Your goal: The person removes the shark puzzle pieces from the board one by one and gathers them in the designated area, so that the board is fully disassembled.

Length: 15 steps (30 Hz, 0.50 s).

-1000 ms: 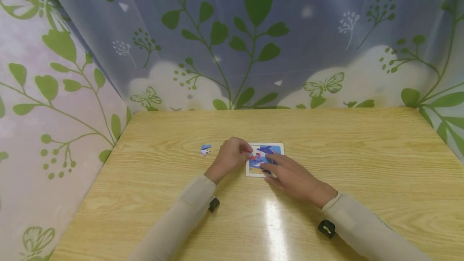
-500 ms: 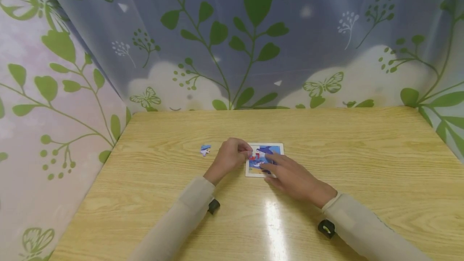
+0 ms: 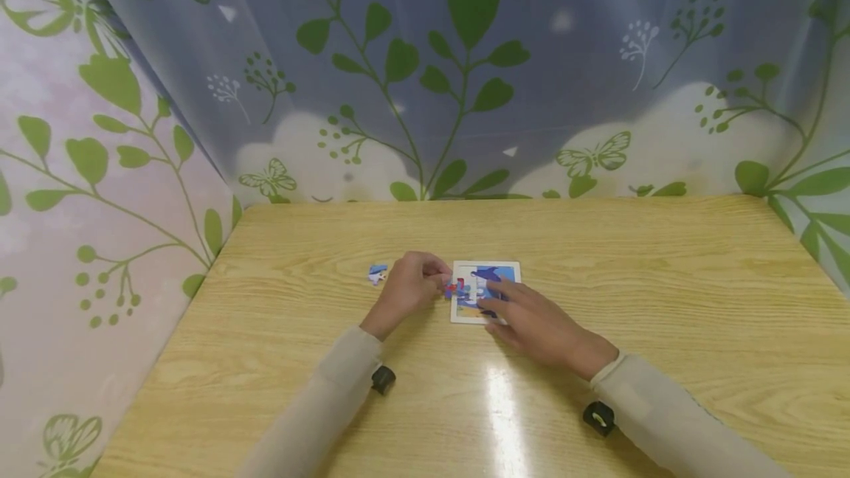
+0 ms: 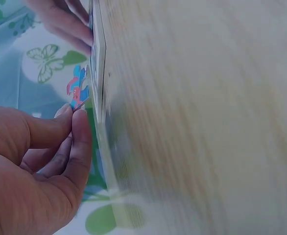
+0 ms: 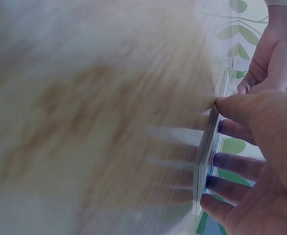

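Observation:
My left hand [image 3: 410, 288] pinches a small red-and-blue jigsaw piece [image 4: 78, 89] between thumb and fingertips, just over the left edge of the puzzle board. The white-framed jigsaw board [image 3: 471, 321] lies flat on the table, with a blue sea picture and a dolphin in it. Pale patches show in the picture's left half. My right hand [image 3: 541, 321] rests on the board's right side with its fingers extended; in the right wrist view the thumb touches the board's edge. These fingers hide part of the picture.
A loose blue-and-white jigsaw piece [image 3: 377, 274] lies on the wooden table [image 3: 299, 242], left of my left hand. A leaf-patterned curtain [image 3: 425, 94] hangs behind the table's far edge and along the left side.
My left hand has drawn back slightly to the left with the jigsaw piece, which now shows more over the board's left edge. My right hand has stayed in place.

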### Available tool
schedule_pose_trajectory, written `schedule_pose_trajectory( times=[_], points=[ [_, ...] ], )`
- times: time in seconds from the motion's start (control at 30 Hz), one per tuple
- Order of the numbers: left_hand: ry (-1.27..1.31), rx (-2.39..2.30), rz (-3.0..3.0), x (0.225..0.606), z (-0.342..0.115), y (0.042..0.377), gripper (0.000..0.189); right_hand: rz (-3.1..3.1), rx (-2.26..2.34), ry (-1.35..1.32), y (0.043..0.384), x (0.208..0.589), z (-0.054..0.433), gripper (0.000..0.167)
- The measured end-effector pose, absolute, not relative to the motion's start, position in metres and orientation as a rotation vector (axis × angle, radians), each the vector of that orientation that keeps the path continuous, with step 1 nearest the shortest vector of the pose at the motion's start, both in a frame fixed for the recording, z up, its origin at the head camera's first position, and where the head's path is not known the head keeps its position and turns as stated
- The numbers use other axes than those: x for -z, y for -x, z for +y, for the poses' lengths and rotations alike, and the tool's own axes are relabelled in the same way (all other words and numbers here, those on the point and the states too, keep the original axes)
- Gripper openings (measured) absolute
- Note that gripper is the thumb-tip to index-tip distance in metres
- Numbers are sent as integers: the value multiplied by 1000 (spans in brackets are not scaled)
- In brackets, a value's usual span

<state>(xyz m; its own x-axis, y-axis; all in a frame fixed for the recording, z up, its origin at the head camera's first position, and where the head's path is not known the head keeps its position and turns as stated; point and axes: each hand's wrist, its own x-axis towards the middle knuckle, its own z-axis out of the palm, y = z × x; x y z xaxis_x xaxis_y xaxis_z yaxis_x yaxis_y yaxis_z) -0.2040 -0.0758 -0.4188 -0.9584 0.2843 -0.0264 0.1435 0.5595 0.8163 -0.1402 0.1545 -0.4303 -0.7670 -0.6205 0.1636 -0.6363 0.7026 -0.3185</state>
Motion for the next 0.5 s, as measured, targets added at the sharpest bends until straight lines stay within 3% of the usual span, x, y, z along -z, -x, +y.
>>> schedule_pose_trajectory(
  times=[0.5],
  points=[
    [-211, -1335, 2673, 419, -121, 199, 5, -2861, -541, -1076, 142, 433, 155, 36]
  ],
)
